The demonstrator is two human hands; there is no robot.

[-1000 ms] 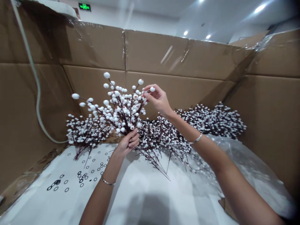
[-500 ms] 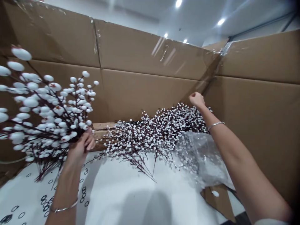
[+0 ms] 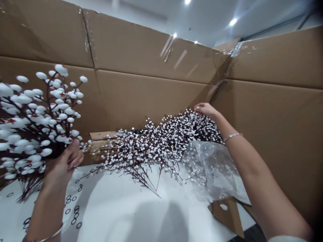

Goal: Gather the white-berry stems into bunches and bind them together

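Observation:
A bunch of artificial white-berry branches (image 3: 32, 124) with dark red-brown stems is gripped in my left hand (image 3: 64, 159), raised over the left of the table. My right hand (image 3: 205, 110) reaches to the far end of a long pile of the same berry stems (image 3: 161, 141). Its thumb and fingertips are pinched together at the pile's upper berries; whether a stem is between them is too small to make out. Below the pile's right end lies a crumpled clear plastic bag (image 3: 214, 171), partly over the stems.
Tall cardboard walls (image 3: 141, 87) enclose the back and right of the white tabletop (image 3: 113, 215). Several black rings (image 3: 75, 215) lie scattered at the left. A cardboard piece (image 3: 227, 215) sits at the lower right.
My right hand has moved left and slightly down, onto the pile's berries. In view, my left hand with its bunch has shifted left; the whole scene also slid a little left.

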